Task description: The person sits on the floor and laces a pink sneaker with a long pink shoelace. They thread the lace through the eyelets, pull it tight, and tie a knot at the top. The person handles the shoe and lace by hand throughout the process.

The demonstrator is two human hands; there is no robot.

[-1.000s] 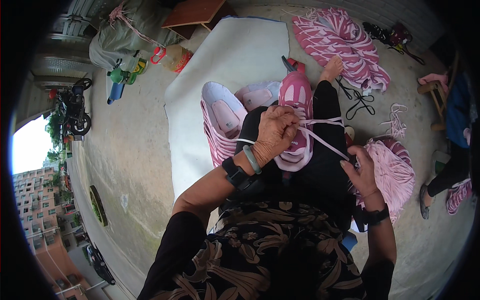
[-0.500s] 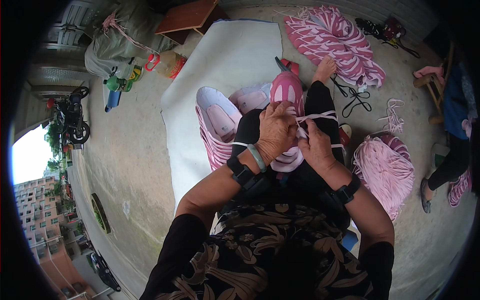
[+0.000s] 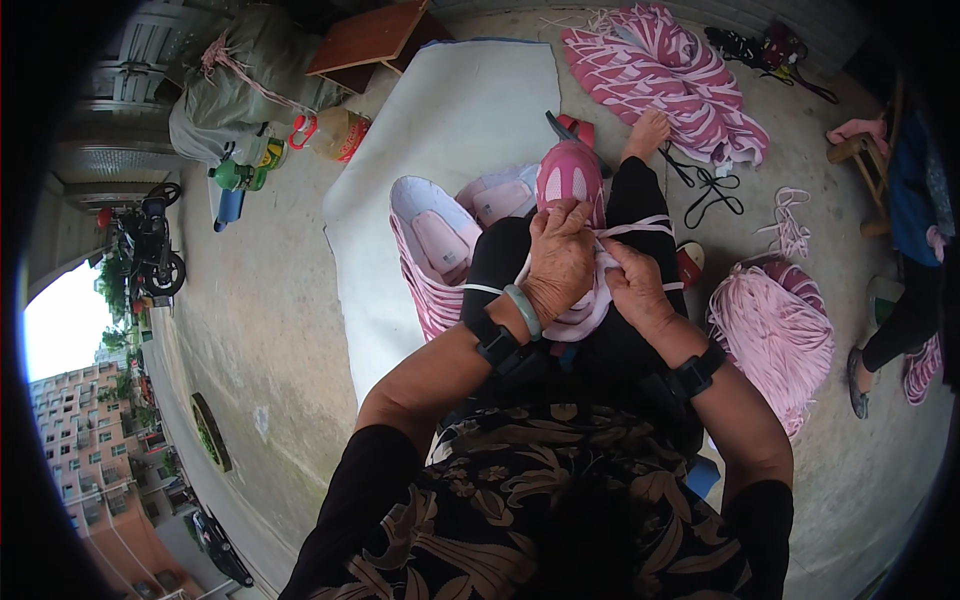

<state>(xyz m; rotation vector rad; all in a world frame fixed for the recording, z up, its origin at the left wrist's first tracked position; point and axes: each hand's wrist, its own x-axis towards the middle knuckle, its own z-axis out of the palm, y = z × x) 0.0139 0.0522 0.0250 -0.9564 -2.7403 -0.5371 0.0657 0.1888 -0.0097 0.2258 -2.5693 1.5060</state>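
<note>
A pink sneaker rests between my knees, toe pointing away. My left hand is closed over its lacing area, fingers bent around a pale pink shoelace; the fingertips are partly hidden. Close by on the right, my right hand pinches the same shoelace between thumb and fingers at the shoe's opening. Part of the lace stretches across my right thigh. Beside my left knee, a row of nested pink shoes lies with pale insoles facing up, and another pale-lined shoe sits behind the knee.
A white sheet covers the ground ahead. Heaped pink shoes lie at the far right, and a bundle of pale pink laces is on the right. Bottles stand at the left. Another person's leg shows at the right edge.
My left hand has shifted slightly down and right over the shoe, and a loop of lace now shows at its left side. My right hand stays close by on the lace.
</note>
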